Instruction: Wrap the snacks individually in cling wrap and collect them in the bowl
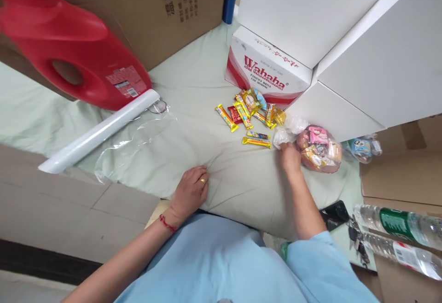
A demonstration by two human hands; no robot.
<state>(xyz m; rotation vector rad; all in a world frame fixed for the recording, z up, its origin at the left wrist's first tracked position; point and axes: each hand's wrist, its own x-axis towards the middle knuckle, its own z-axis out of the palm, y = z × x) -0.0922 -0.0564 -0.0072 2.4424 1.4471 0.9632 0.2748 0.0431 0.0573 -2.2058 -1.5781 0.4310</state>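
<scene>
My right hand [290,159] pinches the edge of a crumpled clear plastic bag [283,136]; its fingertips are partly hidden. Just right of that hand sits a round reddish see-through container [304,138] filled with small wrapped snacks, a pink packet [318,135] on top. My left hand [189,189] rests palm down near the front edge of the pale green cloth [238,178], fingers loosely curled and holding nothing visible. Beyond the hands lies a loose pile of yellow-wrapped snack bars [243,115], with a red packet [234,114] among them. One yellow bar [256,142] lies nearer me.
A Wahaha carton [262,66] and white boxes [359,49] stand behind. At left are a red jug [93,49], a plastic film roll [103,132] and a brown carton [138,13]. A black phone [334,215], keys [355,238] and two bottles [397,222] lie right.
</scene>
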